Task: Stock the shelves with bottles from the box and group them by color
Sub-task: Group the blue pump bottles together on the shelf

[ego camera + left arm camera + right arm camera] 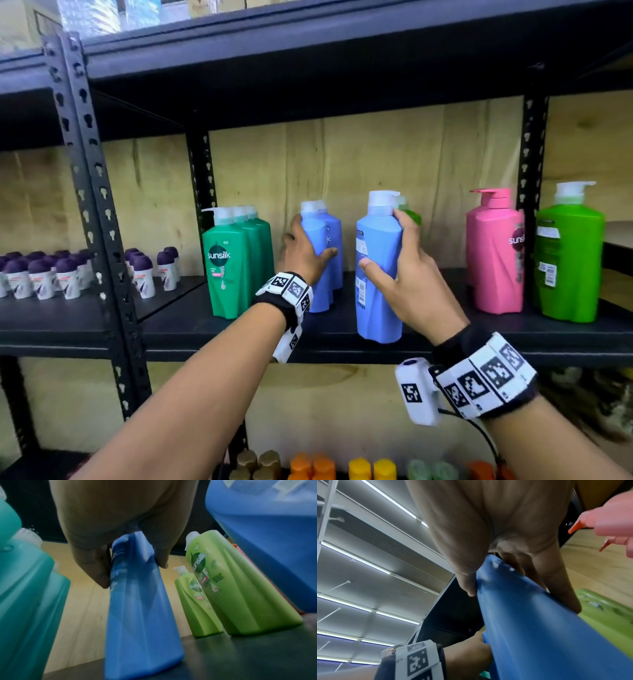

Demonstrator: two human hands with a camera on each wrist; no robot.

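Observation:
On the black shelf [428,346] my left hand [305,253] grips the front one of two blue bottles [320,274] standing one behind the other; in the left wrist view its thumb and fingers wrap that blue bottle [142,615]. My right hand [400,263] holds a larger blue bottle [376,291] near the shelf's front edge, fingers round its shoulder and thumb on the label side; the right wrist view shows the same blue bottle [539,622]. Dark green bottles [236,260] stand in a row to the left. Light green bottles [231,588] stand behind the large blue one.
A pink pump bottle [495,253] and a big light green pump bottle [568,260] stand at the right. Small purple-capped bottles [65,274] fill the left bay. A steel upright [99,212] divides the bays. Orange and yellow caps [342,466] show on the shelf below.

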